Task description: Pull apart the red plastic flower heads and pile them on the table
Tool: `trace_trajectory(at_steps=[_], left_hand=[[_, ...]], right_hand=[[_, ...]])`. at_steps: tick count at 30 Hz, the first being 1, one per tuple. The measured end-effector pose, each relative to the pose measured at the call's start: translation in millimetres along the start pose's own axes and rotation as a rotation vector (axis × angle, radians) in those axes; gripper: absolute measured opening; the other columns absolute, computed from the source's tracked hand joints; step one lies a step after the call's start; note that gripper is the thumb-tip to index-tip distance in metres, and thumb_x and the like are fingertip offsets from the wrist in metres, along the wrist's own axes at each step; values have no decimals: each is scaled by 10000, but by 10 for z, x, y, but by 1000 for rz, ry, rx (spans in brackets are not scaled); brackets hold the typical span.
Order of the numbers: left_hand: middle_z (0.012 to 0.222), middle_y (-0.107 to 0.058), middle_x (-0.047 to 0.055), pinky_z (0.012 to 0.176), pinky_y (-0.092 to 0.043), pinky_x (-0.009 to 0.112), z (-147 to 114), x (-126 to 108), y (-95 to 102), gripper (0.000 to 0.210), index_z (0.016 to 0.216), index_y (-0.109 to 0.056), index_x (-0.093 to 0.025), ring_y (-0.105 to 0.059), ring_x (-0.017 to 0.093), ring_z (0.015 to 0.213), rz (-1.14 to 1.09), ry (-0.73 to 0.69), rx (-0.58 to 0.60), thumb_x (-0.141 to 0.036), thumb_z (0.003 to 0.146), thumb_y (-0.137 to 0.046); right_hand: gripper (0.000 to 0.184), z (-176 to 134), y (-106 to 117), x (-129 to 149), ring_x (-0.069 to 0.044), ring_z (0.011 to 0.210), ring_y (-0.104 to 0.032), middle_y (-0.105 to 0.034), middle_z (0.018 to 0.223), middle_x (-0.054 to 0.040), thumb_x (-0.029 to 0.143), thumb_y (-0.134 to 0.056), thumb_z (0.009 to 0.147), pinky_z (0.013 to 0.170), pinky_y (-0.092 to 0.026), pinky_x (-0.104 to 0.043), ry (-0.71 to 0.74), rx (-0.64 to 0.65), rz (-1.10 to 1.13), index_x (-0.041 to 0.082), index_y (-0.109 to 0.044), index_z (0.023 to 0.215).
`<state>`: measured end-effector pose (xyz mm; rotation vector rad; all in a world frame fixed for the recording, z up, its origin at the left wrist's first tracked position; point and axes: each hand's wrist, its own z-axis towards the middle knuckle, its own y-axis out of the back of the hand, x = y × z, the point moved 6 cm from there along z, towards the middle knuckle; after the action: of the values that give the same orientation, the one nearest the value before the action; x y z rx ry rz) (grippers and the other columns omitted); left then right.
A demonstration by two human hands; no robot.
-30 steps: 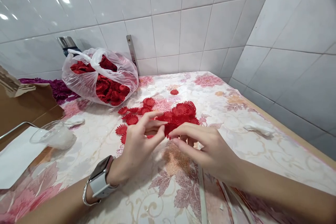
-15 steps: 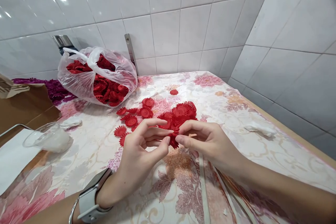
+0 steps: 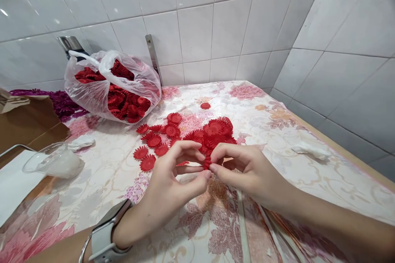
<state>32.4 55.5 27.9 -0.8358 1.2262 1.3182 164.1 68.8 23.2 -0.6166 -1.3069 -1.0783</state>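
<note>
Between my two hands is a small red fringed paper flower, seen partly edge-on. My left hand pinches its left side with thumb and fingertips. From the right, my right hand grips it between thumb and index finger. Fingers cover much of the flower. Just beyond lies a heap of red fringed flowers, partly behind my right hand. More red flowers lie loose to the left of the heap. A single red flower sits apart, farther back on the floral tablecloth.
A clear plastic bag of red flowers stands by the tiled wall, a metal-topped flask behind it. At left are a cardboard box, purple flowers and a plastic cup of whitish stuff. Crumpled tissue lies right.
Both hands have shifted slightly to the right. The flower between them has turned more edge-on, and the left fingers have closed in around it. The view has moved a little.
</note>
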Motion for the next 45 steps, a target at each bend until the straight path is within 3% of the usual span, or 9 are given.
trace_trajectory(at_steps=[4,10,18,24,29,34,37,41,45], left_hand=[[842,-645,-1,695,-563,206,32,48,-9,238,926,-603,-213,-640,132,798,-8,60,28,-124,709,-646],[708,-613,-17,536,-523,201,203,163,172,258,866,-614,-170,-600,119,635,-8,144,-118,-82,624,-611],[712,-660,4,632,-518,223,362,62,422,256,880,-624,-146,-630,132,664,140,-12,-235,-134,627,-657],[735,-653,14,672,-514,255,464,-22,708,273,898,-620,-146,-627,148,696,251,-58,-420,-147,629,-667],[710,-649,3,645,-517,252,382,-63,521,303,922,-604,-151,-636,152,687,218,-35,-313,-162,626,-668],[716,-648,-2,631,-526,250,289,-6,328,277,917,-595,-163,-637,146,668,221,-6,-193,-162,645,-649],[747,-656,5,638,-534,246,251,26,245,266,940,-585,-169,-648,147,696,221,-11,-121,-147,678,-627],[800,-677,8,661,-540,238,153,-17,150,258,963,-577,-185,-655,140,708,237,-59,-84,-135,714,-623],[782,-677,-24,673,-538,201,43,-88,78,267,959,-585,-211,-651,115,704,211,-119,-52,-106,719,-639]], right_hand=[[112,-12,-14,24,-80,519,-412,-488,594,38,105,-547,745,474,-323,-215,19,25,-76,171,-540,654],[83,37,87,-18,-70,499,-388,-463,580,48,139,-572,721,458,-297,-208,-79,-9,119,173,-522,664],[85,15,105,61,-64,486,-380,-470,571,49,135,-569,708,435,-287,-202,-30,-57,159,175,-524,647],[99,-27,223,177,-90,537,-434,-500,607,31,129,-538,729,472,-338,-220,62,-222,-95,185,-517,650],[113,87,330,35,-119,580,-451,-500,639,17,105,-525,730,535,-369,-259,127,-326,-483,192,-477,675],[203,-23,143,217,-153,683,-505,-544,837,-81,25,-405,755,578,-418,-287,515,-262,-664,169,-549,760],[175,-143,35,326,-161,703,-529,-559,787,-87,45,-428,804,605,-450,-293,650,-246,-621,148,-569,809],[123,-135,-66,242,-123,558,-494,-582,693,-44,121,-475,853,497,-417,-255,509,-134,-526,159,-580,802],[94,-69,-25,96,-117,561,-519,-595,668,-20,184,-568,818,492,-414,-242,261,-150,-322,166,-593,730]])
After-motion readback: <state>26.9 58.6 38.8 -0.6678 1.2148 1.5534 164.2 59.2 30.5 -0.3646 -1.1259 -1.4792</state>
